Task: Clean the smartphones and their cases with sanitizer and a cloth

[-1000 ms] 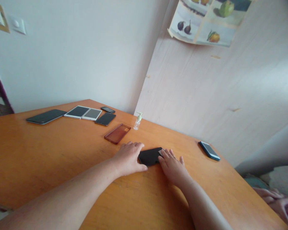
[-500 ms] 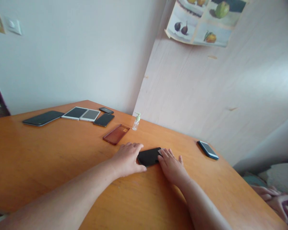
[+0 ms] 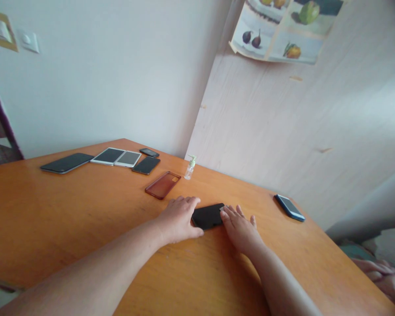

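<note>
Phone (image 3: 208, 216) on table (image 3: 69, 210) between left hand (image 3: 179, 218) and right hand (image 3: 241, 228), case (image 3: 162, 184) behind.

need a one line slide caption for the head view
Left hand and right hand touch a black phone flat on a wooden table, more phones beyond.

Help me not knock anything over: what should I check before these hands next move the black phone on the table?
1. Black phone lies flat on the table: ok.
2. Left hand covers the phone's left end: ok.
3. Right hand has fingertips at the phone's right end: ok.
4. Either hand closed around the phone: not ok, both lie open and flat.
5. Red case and pump bottle stand apart from the phone: ok, both lie beyond it, not touching.
6. Which face of the phone is up: cannot tell.
</note>
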Motion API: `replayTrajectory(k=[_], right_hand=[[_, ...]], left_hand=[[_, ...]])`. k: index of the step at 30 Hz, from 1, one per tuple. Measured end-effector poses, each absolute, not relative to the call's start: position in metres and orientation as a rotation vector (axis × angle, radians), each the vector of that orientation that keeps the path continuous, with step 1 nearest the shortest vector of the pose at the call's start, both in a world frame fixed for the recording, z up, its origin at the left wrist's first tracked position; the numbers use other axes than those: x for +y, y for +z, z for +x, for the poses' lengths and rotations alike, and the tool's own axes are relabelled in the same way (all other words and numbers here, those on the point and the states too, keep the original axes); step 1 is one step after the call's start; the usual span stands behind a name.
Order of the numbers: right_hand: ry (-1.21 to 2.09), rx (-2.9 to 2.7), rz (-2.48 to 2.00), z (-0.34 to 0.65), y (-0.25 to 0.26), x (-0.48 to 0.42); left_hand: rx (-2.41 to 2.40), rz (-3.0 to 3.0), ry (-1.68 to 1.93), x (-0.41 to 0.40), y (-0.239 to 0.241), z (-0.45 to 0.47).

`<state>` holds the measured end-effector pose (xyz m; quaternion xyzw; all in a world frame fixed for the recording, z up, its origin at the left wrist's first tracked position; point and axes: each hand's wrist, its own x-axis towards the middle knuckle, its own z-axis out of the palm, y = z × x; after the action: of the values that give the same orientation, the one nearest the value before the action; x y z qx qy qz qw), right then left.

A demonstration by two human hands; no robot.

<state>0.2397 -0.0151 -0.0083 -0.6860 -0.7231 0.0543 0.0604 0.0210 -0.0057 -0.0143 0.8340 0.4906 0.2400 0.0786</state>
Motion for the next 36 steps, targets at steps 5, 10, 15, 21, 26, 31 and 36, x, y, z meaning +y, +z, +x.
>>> replayTrajectory(k=[5,10,15,21,26,31,36], right_hand=[[0.284,-2.436,-1.724,0.217,-0.005,-0.032],[0.307,-2.525,-1.623,0.21,-0.003,-0.036],[0.144,-2.24,-2.042,0.232,-0.009,-0.017],[0.326,-2.515,-1.587,0.202,-0.005,-0.037],[0.233,-2.395,-1.866,0.221,-0.006,-0.023],[0.091,-2.158,-2.182,0.246,-0.01,-0.01],[0.273,-2.508,-1.699,0.212,-0.003,-0.036]], left_hand=[[1.448,2.485,0.754,-0.008,-0.013,0.022],[1.403,2.472,0.734,-0.011,-0.011,0.024],[1.375,2.453,0.69,-0.014,-0.009,0.026],[1.376,2.45,0.736,-0.011,-0.013,0.025],[1.369,2.453,0.697,-0.01,-0.013,0.023],[1.371,2.468,0.684,-0.01,-0.014,0.023],[1.368,2.487,0.709,-0.01,-0.013,0.023]])
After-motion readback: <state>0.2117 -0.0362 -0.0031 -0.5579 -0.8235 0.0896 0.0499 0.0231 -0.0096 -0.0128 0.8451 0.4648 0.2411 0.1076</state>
